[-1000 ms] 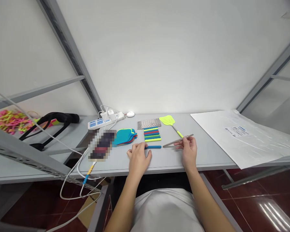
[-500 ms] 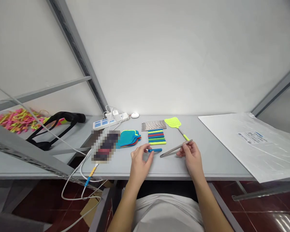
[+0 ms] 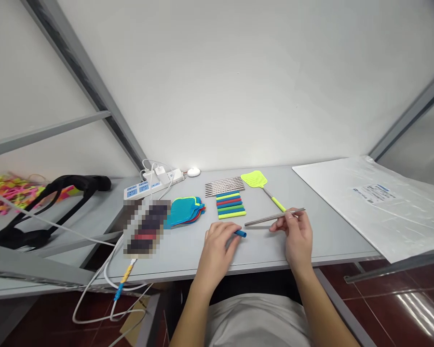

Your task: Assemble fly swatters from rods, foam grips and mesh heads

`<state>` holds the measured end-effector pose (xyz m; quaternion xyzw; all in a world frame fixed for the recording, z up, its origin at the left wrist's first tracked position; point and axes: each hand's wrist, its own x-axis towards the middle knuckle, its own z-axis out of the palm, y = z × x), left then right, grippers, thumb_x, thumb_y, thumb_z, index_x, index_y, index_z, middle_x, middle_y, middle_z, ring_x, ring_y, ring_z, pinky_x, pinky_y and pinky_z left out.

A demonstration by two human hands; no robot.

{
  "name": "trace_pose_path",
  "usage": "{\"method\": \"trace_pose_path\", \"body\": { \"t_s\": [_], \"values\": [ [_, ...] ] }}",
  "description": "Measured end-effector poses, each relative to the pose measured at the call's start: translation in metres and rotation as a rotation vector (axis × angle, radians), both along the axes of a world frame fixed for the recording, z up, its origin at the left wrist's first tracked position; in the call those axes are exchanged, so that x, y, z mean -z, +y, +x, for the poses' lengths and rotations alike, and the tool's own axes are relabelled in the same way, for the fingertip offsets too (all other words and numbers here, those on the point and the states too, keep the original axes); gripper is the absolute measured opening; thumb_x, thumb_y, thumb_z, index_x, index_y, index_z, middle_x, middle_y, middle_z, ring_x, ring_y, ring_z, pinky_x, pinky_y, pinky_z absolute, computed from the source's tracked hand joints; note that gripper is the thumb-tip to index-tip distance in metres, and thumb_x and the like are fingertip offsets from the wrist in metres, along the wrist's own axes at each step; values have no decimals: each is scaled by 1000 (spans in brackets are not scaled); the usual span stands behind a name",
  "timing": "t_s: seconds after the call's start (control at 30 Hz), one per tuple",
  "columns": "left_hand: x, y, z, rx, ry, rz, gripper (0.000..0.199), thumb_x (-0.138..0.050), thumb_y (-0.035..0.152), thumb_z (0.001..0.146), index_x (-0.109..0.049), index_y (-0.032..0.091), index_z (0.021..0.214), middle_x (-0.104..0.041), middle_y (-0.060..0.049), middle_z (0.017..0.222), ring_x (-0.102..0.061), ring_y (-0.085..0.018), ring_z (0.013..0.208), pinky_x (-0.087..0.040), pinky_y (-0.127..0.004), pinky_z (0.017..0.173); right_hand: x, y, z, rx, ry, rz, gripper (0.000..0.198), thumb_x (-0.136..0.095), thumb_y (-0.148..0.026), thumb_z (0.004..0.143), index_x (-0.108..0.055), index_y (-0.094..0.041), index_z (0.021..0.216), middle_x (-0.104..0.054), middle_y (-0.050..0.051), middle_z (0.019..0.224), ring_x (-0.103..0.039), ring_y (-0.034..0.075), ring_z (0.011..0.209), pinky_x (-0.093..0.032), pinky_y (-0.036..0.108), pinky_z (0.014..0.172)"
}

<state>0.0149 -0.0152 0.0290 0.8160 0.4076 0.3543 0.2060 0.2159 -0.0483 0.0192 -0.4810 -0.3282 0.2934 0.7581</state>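
Observation:
My left hand (image 3: 220,248) is closed on a short blue tube (image 3: 240,233), its open end pointing right. Between the fingers of my right hand (image 3: 296,236) is a slim metal rod (image 3: 264,220), held nearly level. The rod's left end is close to the tube but apart from it. Beyond my hands lies a row of coloured tubes (image 3: 230,203) in blue, yellow, red and green. Several metal rods (image 3: 224,186) lie side by side behind them. A yellow-green fly swatter (image 3: 256,179) with a metal shaft rests to their right.
Stacked mesh swatter heads (image 3: 184,212), blue on top, lie left of the tubes. A pixelated object (image 3: 148,229) and a power strip (image 3: 154,183) with white cables are further left. A black strap-like frame (image 3: 65,202) sits by the shelf post. A white wrapped panel (image 3: 361,207) covers the right side.
My left hand has closed round the blue tube and turned its open end rightward and down. The rod in my right hand has tilted closer to level. The camera view has shifted.

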Motion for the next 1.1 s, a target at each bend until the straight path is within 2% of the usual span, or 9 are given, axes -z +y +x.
{"method": "trace_pose_path", "body": {
  "t_s": [0.13,0.27,0.57,0.93,1.1],
  "values": [
    [3,0,0,-87,58,-23,22,-49,26,97,-65,29,112,-69,-4,109,-56,-24,108,-39,-44,95,-2,-3,-1,97,48,101,13,-49,-38,94,-47,-26,93,-53,-8,62,-61,14,55,-51,29,57],
    [3,2,0,-42,102,-42,23,-48,31,98,-65,31,113,-71,-1,103,-60,-21,99,-38,-42,93,-2,-2,-1,107,68,105,13,-50,-38,94,-48,-25,92,-55,-7,62,-60,13,52,-51,29,56],
    [1,1,-3,62,127,-73,28,-42,34,101,-63,31,119,-70,-1,104,-61,-20,96,-39,-38,90,3,1,0,70,75,33,20,-52,-43,94,-50,-23,97,-59,-7,59,-63,14,52,-51,28,58],
    [1,0,-3,77,127,-79,28,-42,33,100,-64,30,119,-70,-2,102,-61,-20,94,-38,-38,88,6,0,2,25,40,62,16,-49,-40,95,-49,-24,98,-59,-7,60,-61,13,52,-50,28,58],
    [0,-1,-3,89,114,-83,27,-44,33,100,-64,30,118,-70,-1,104,-61,-20,96,-37,-38,89,7,0,2,-63,-3,60,14,-47,-39,96,-47,-25,99,-60,-7,63,-61,13,53,-50,28,59]
  ]
}}
